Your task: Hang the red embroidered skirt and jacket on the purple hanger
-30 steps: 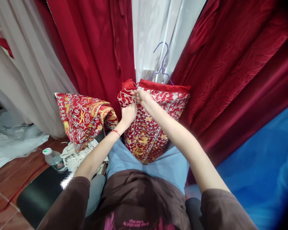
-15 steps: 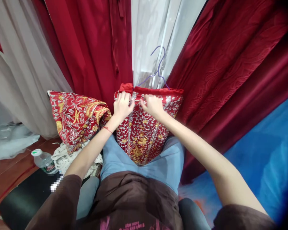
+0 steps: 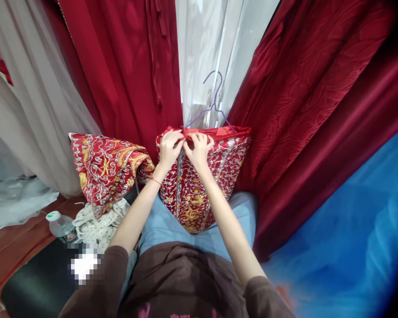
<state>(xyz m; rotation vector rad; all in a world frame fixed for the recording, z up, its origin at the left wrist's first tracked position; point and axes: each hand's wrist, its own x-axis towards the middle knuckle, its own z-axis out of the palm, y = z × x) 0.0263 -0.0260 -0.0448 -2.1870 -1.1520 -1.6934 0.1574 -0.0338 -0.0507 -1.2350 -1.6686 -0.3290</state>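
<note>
A red garment [image 3: 199,190] with silver and gold embroidery lies over my thighs, its plain red top edge [image 3: 219,131] farthest from me. The lower bar of a purple wire hanger [image 3: 215,104] is tucked inside that edge, and its hook points up. My left hand [image 3: 168,148] is closed on the garment's top edge, left of the hanger. Right beside it, my right hand [image 3: 198,150] pinches the same edge, the fingertips of both hands almost meeting. A narrow red strip [image 3: 185,131] shows between them; my fingers hide part of it.
Another embroidered red piece [image 3: 109,168] extends to the left. Below it are white dotted cloth [image 3: 97,223], a plastic bottle [image 3: 60,225] and a black surface [image 3: 36,278]. Red fabrics [image 3: 126,66], white fabric [image 3: 195,53] and blue fabric [image 3: 345,247] hang or spread around.
My right hand has moved left along the top edge until it nearly touches my left hand. The garment and hanger appear slightly lower and farther left in view.
</note>
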